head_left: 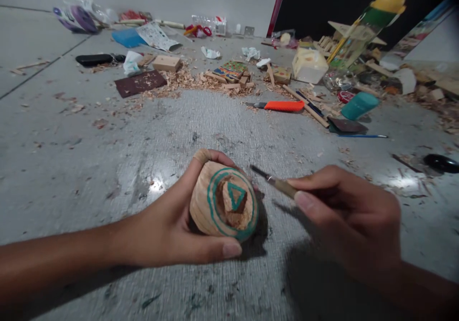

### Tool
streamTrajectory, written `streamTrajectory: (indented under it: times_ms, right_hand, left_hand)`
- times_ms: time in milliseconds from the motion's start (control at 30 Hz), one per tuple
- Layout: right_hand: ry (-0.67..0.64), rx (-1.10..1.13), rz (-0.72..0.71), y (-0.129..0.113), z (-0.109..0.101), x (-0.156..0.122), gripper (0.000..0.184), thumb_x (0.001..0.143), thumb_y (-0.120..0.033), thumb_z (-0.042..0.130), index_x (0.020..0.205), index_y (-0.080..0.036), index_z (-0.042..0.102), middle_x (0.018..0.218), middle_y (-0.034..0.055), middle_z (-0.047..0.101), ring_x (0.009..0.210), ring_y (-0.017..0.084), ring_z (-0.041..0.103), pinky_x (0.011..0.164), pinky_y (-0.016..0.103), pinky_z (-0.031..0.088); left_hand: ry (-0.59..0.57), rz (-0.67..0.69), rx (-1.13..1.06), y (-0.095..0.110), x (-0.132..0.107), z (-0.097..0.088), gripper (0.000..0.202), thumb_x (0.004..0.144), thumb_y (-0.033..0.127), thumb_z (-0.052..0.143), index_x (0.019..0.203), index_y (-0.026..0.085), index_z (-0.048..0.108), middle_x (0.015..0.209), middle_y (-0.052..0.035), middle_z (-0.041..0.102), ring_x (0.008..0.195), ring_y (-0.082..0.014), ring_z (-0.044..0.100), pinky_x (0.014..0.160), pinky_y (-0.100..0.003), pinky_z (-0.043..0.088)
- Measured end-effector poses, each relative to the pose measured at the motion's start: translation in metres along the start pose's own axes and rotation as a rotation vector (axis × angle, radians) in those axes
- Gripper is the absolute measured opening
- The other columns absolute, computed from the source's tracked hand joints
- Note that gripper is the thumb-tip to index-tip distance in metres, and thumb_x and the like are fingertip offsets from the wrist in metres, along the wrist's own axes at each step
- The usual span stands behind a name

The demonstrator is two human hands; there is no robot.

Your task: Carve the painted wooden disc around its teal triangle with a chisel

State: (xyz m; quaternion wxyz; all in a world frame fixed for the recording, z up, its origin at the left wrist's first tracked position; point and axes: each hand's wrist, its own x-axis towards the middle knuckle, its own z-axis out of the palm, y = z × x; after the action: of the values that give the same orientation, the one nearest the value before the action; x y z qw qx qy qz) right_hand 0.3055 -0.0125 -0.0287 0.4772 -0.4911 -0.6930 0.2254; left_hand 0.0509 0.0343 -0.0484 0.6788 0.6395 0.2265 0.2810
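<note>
A round wooden block [204, 201] rests on the grey surface, tilted so its carved face points up and to the right. Green rings and a green triangle mark that face, with a hollow cut around the raised triangle. My left hand [172, 225] is wrapped around the block, thumb along the near side; a tan band covers part of its index finger. Pinched in my right hand [351, 216] is a carving chisel [278, 182] with a short handle. Its dark metal tip lies just right of the block, apart from it. The other right fingers curl behind the handle.
An orange utility knife [285, 106] lies beyond the block among wood shavings [179, 82]. Farther back are dark sandpaper [139, 83], a small wood block [167, 63] and a teal cylinder [360, 106]. A black rounded object [441, 163] sits at far right.
</note>
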Motion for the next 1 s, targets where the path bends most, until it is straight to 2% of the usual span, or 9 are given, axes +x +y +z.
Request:
streamTrajectory:
  times_ms: [133, 200, 300, 400, 467, 533, 600, 800, 1000]
  right_hand:
    - [0.158, -0.059, -0.003, 0.008, -0.011, 0.013, 0.010, 0.093, -0.019, 0.075, 0.092, -0.028, 0.080, 0.071, -0.0029, 0.073, 0.052, 0.009, 0.060, 0.040, 0.019, 0.041]
    - [0.185, -0.037, 0.000, 0.011, -0.014, 0.017, 0.007, 0.093, -0.021, 0.076, 0.093, -0.027, 0.080, 0.071, -0.0026, 0.072, 0.053, 0.009, 0.059, 0.041, 0.020, 0.041]
    - [0.188, -0.006, 0.009, 0.012, -0.015, 0.020, 0.005, 0.093, -0.022, 0.076, 0.094, -0.026, 0.080, 0.069, -0.0034, 0.068, 0.054, 0.009, 0.058, 0.044, 0.021, 0.042]
    - [0.162, -0.024, -0.004, 0.008, -0.015, 0.020, 0.008, 0.093, -0.020, 0.075, 0.093, -0.026, 0.080, 0.066, -0.0044, 0.066, 0.053, 0.009, 0.055, 0.044, 0.021, 0.040]
    - [0.145, -0.036, -0.018, 0.006, -0.014, 0.019, 0.009, 0.091, -0.019, 0.075, 0.091, -0.026, 0.080, 0.067, -0.0043, 0.067, 0.054, 0.009, 0.056, 0.046, 0.021, 0.041]
    - [0.131, -0.028, -0.024, 0.005, -0.014, 0.019, 0.010, 0.091, -0.018, 0.075, 0.092, -0.027, 0.080, 0.069, -0.0040, 0.068, 0.055, 0.009, 0.057, 0.047, 0.022, 0.042]
    - [0.121, -0.019, -0.023, 0.006, -0.014, 0.019, 0.010, 0.092, -0.019, 0.075, 0.093, -0.027, 0.080, 0.070, -0.0039, 0.069, 0.055, 0.009, 0.057, 0.047, 0.021, 0.043]
    - [0.096, -0.008, -0.016, 0.011, -0.014, 0.019, 0.010, 0.092, -0.019, 0.075, 0.094, -0.027, 0.080, 0.072, -0.0044, 0.072, 0.055, 0.008, 0.057, 0.047, 0.019, 0.043]
    - [0.064, 0.011, -0.035, 0.010, -0.013, 0.020, 0.007, 0.093, -0.022, 0.076, 0.095, -0.027, 0.079, 0.076, -0.0030, 0.074, 0.061, 0.010, 0.063, 0.053, 0.020, 0.050]
  left_hand:
    - [0.119, 0.122, 0.405, 0.012, 0.006, -0.011, 0.070, 0.092, 0.032, 0.079, 0.145, 0.036, 0.034, 0.153, -0.0069, 0.048, 0.117, -0.0219, 0.066, 0.091, -0.030, 0.058]
    - [0.136, 0.255, 0.742, 0.022, 0.009, -0.020, 0.074, 0.091, 0.036, 0.078, 0.149, 0.032, 0.032, 0.144, -0.0085, 0.052, 0.117, -0.0248, 0.061, 0.096, -0.037, 0.055]
    - [0.196, 0.477, 1.109, 0.036, 0.010, -0.033, 0.058, 0.092, 0.038, 0.071, 0.140, 0.025, 0.042, 0.126, -0.0093, 0.056, 0.116, -0.0301, 0.055, 0.107, -0.051, 0.044]
    - [0.295, 0.575, 1.105, 0.037, 0.012, -0.042, 0.058, 0.090, 0.055, 0.069, 0.132, 0.022, 0.047, 0.123, -0.0126, 0.054, 0.116, -0.0349, 0.055, 0.102, -0.055, 0.044]
    - [0.237, 0.534, 1.180, 0.030, 0.015, -0.044, 0.059, 0.091, 0.063, 0.065, 0.129, 0.020, 0.050, 0.121, -0.0128, 0.057, 0.110, -0.0340, 0.058, 0.096, -0.053, 0.046]
    - [0.116, 0.360, 1.180, 0.022, 0.017, -0.044, 0.045, 0.100, 0.058, 0.056, 0.124, 0.019, 0.052, 0.113, -0.0096, 0.063, 0.095, -0.0270, 0.061, 0.086, -0.045, 0.048]
    - [0.194, 0.211, 1.005, 0.017, 0.018, -0.041, 0.036, 0.107, 0.050, 0.046, 0.121, 0.019, 0.052, 0.105, -0.0070, 0.064, 0.085, -0.0221, 0.061, 0.076, -0.038, 0.049]
    - [0.402, 0.408, 0.871, 0.013, 0.014, -0.042, 0.053, 0.099, 0.064, 0.053, 0.131, 0.023, 0.046, 0.123, -0.0097, 0.058, 0.097, -0.0243, 0.058, 0.078, -0.037, 0.049]
    - [0.391, 0.226, 0.894, 0.012, 0.017, -0.042, 0.034, 0.105, 0.046, 0.050, 0.127, 0.020, 0.054, 0.111, -0.0065, 0.065, 0.094, -0.0226, 0.061, 0.081, -0.039, 0.048]
